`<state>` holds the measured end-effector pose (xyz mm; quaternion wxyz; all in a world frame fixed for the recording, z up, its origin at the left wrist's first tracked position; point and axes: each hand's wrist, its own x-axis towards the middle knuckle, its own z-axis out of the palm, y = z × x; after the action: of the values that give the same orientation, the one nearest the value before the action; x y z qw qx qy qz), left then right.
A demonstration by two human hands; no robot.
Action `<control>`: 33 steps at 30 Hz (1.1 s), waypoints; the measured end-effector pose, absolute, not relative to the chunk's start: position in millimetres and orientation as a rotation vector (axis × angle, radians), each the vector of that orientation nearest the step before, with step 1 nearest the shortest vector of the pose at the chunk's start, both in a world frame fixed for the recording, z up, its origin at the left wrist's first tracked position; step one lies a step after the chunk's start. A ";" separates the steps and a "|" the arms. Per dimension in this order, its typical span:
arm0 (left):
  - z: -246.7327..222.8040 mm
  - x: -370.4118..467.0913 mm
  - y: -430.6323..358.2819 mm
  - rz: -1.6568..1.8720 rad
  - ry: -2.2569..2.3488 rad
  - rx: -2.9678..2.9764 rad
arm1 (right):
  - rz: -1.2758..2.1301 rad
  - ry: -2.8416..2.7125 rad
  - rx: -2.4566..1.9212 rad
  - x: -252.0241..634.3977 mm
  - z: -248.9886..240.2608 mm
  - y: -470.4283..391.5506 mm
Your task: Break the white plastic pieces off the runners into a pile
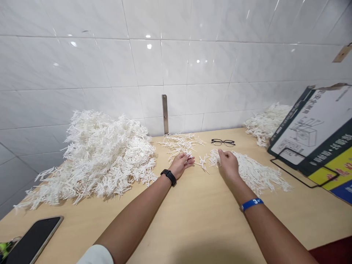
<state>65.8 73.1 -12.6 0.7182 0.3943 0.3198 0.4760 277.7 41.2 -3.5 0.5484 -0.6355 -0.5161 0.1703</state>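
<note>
My left hand (pixel 180 165), with a black band at the wrist, has its fingers curled round a few thin white branched pieces (pixel 189 157). They look like plastic, but I cannot tell their exact kind. My right hand (pixel 229 163) is closed in a pinch at the left end of a flat heap of white strips (pixel 255 170); whatever its fingertips hold is hidden. Between both hands a few loose branched pieces (pixel 202 162) lie on the table. Beyond my left hand are more scattered white pieces (pixel 180 142).
A large mound of white pieces (pixel 107 157) covers the table's left side. Black-framed glasses (pixel 223 142) lie behind my right hand. At right stand a printed box (pixel 310 132), a black wire frame (pixel 301 183) and another white pile (pixel 266 121). A phone (pixel 35 240) lies front left.
</note>
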 end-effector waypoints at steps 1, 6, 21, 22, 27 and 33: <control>-12.6 65.7 73.3 1.051 0.708 0.879 | 0.382 -1.173 -1.530 278.1 -2.1 40.4; -15.2 67.9 73.1 1.044 0.695 1.010 | 0.507 -1.436 -1.469 253.3 3.2 33.7; -15.0 73.8 69.4 0.962 0.728 1.359 | 0.694 -1.914 -1.328 239.4 -5.7 31.5; -15.5 73.8 69.6 0.958 0.720 1.346 | 0.696 -1.926 -1.317 239.2 -5.3 31.3; -17.6 73.3 69.5 0.941 0.634 1.246 | 0.727 -1.974 -1.227 237.9 -4.1 30.5; -14.0 68.7 69.3 0.926 0.570 1.160 | 0.828 -1.931 -1.109 232.2 -1.8 26.4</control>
<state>68.7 69.3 -14.0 0.7003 0.5208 0.2561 0.4156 232.2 26.4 -1.8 0.3735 -0.4329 -0.7540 0.3234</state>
